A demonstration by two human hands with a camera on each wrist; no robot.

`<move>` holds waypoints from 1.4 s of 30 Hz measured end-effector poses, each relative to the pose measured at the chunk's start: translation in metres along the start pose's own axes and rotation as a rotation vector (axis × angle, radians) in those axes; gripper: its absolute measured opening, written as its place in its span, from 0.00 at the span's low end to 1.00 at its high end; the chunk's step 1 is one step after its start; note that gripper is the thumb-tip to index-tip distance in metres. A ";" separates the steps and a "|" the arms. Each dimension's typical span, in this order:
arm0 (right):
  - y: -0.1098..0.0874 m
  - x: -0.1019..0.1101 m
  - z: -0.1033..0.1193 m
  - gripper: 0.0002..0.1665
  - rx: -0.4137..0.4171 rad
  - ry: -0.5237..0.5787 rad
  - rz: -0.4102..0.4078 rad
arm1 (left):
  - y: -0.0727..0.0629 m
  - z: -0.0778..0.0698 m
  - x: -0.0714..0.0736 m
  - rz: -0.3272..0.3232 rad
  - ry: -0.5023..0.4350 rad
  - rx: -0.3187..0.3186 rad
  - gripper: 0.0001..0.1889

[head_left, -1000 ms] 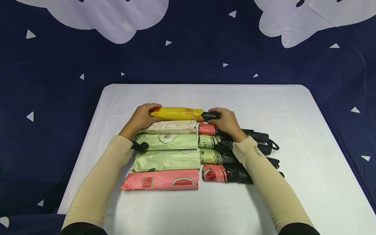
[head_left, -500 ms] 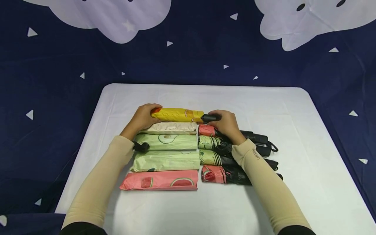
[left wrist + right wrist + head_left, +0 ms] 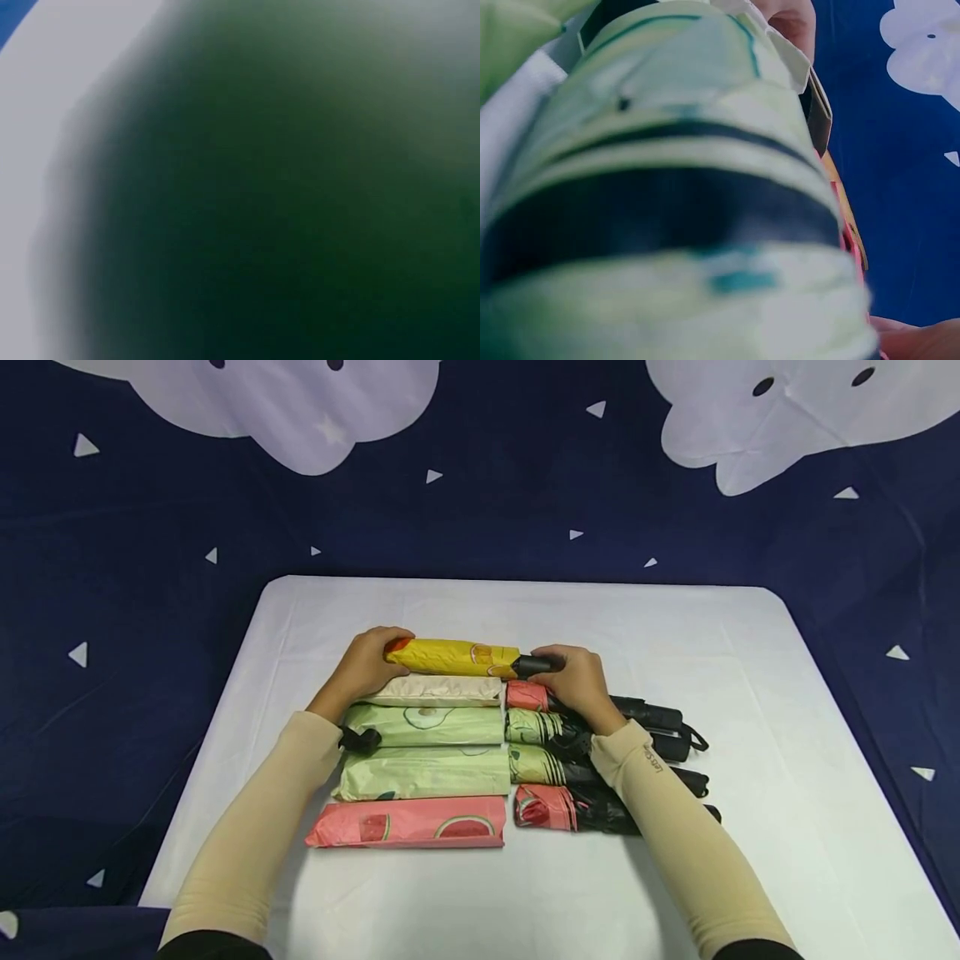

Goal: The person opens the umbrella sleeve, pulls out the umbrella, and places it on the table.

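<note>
A yellow folded umbrella (image 3: pixel 450 657) with a black handle lies crosswise at the far end of the rows. My left hand (image 3: pixel 365 662) grips its left end, while my right hand (image 3: pixel 579 678) holds the handle. Just nearer sit a cream sleeve (image 3: pixel 442 692) and a pink folded umbrella (image 3: pixel 527 695). In the right wrist view a green striped umbrella (image 3: pixel 682 157) fills the foreground, with fingers of a hand (image 3: pixel 791 22) showing beyond it. Only a dark green blur fills most of the left wrist view.
Nearer me, two green avocado-print sleeves (image 3: pixel 465 727) and a pink watermelon-print sleeve (image 3: pixel 408 823) form the left column. Two green umbrellas (image 3: pixel 535 763) and another pink umbrella (image 3: pixel 551 807) lie to the right, partly under my right forearm. All rest on a white table (image 3: pixel 480 902).
Both hands keep their hold on the yellow umbrella, which hardly moves against the rows. The head view has tilted slightly, so the scene sits a little lower.
</note>
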State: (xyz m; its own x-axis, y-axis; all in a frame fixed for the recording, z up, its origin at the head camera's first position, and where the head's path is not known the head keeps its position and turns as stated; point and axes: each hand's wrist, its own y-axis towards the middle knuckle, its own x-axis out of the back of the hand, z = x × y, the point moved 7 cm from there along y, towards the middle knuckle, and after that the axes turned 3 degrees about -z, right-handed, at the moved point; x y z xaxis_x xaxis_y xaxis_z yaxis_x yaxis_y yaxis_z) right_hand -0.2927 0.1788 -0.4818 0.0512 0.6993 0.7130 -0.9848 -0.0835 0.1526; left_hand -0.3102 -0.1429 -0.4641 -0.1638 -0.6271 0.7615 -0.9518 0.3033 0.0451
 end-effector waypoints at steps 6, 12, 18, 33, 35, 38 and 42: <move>-0.001 0.003 0.000 0.26 -0.012 0.053 -0.010 | -0.002 -0.002 0.010 -0.046 -0.050 -0.003 0.30; -0.005 0.014 -0.006 0.27 -0.065 0.164 0.009 | -0.003 -0.009 0.028 -0.060 -0.182 -0.018 0.30; -0.013 0.040 -0.002 0.29 -0.081 0.403 0.068 | -0.007 -0.020 0.042 -0.021 -0.355 -0.020 0.29; -0.037 0.092 0.028 0.22 0.022 1.010 0.050 | -0.031 -0.062 0.048 0.049 -0.862 -0.148 0.28; -0.041 0.095 0.029 0.22 0.024 1.008 0.042 | -0.034 -0.066 0.048 0.055 -0.876 -0.166 0.28; -0.046 0.097 0.030 0.23 0.012 1.004 0.037 | -0.040 -0.069 0.046 0.061 -0.873 -0.175 0.28; -0.052 0.096 0.029 0.23 -0.005 0.983 0.040 | -0.045 -0.068 0.043 0.060 -0.864 -0.166 0.28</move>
State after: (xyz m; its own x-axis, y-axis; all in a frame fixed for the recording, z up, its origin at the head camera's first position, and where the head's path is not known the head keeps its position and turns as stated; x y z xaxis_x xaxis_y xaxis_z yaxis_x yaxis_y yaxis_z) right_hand -0.2317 0.2298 -0.4016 -0.1408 0.9754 -0.1696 -0.9836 -0.1184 0.1361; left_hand -0.2566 -0.1347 -0.3888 -0.4149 -0.9098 0.0131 -0.8965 0.4112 0.1649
